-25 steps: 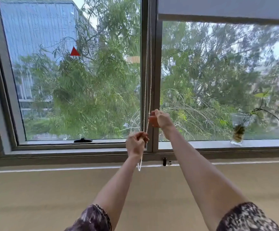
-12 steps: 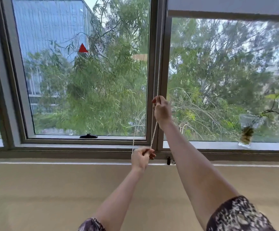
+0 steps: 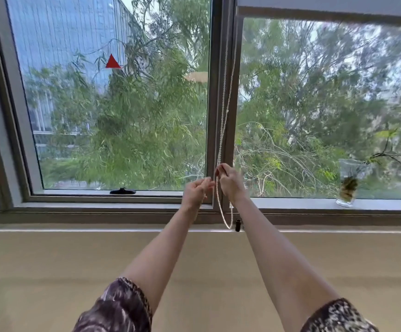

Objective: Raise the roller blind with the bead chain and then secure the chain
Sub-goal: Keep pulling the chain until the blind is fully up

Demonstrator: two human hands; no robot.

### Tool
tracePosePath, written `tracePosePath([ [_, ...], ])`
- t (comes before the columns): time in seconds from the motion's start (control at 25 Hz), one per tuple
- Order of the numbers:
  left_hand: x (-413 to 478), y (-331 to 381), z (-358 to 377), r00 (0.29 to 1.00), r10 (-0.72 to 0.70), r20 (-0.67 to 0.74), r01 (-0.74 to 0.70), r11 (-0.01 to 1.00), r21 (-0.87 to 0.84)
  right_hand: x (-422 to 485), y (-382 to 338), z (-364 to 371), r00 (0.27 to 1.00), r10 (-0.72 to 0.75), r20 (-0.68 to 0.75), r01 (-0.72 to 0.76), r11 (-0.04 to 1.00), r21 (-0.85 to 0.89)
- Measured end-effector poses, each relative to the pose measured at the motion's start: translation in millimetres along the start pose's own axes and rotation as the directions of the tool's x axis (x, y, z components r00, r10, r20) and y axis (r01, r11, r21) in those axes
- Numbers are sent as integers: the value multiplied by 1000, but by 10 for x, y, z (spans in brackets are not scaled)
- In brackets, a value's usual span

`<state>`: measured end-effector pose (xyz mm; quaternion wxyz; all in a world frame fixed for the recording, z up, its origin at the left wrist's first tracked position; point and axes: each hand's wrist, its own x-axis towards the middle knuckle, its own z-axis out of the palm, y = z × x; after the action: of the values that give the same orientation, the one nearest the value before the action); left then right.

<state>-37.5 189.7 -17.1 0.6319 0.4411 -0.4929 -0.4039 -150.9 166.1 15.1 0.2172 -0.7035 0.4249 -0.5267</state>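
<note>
We are pinching the bead chain [image 3: 221, 140] in our right hand [image 3: 230, 183]; left hand [image 3: 195, 192], fingers loosely spread, should regrip higher, pulling straight down.

You stand in an upper-storey room, home or office unclear: a metal-framed window [image 3: 221, 92] above a beige sill wall [image 3: 74, 271], treetops and a glass-fronted building [image 3: 62, 32] outside, a plant cutting in a glass vase [image 3: 348, 183] on the ledge.
</note>
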Motion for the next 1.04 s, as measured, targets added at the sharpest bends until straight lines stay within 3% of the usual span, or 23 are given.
tracePosePath([
  [0.12,140,326,163,998,60,-27,-63,994,-91,-108,85,61,997,57,45,-56,998,-8],
  [0.4,291,855,467,984,131,-120,-141,987,-78,-253,267,178,985,110,130,-122,989,84],
  [0.68,308,595,395,977,158,-144,-148,986,79,-193,345,44,942,186,280,-153,979,-136],
  [0.76,337,506,383,975,148,-165,-128,983,128,-57,240,-83,957,187,224,-163,979,-122],
  [0.88,432,407,380,974,187,-128,-156,963,221,265,-173,-312,988,149,-38,-146,987,71],
  [1.04,289,532,506,972,229,-48,-210,945,251,595,-948,-521,996,36,-81,-17,973,231],
])
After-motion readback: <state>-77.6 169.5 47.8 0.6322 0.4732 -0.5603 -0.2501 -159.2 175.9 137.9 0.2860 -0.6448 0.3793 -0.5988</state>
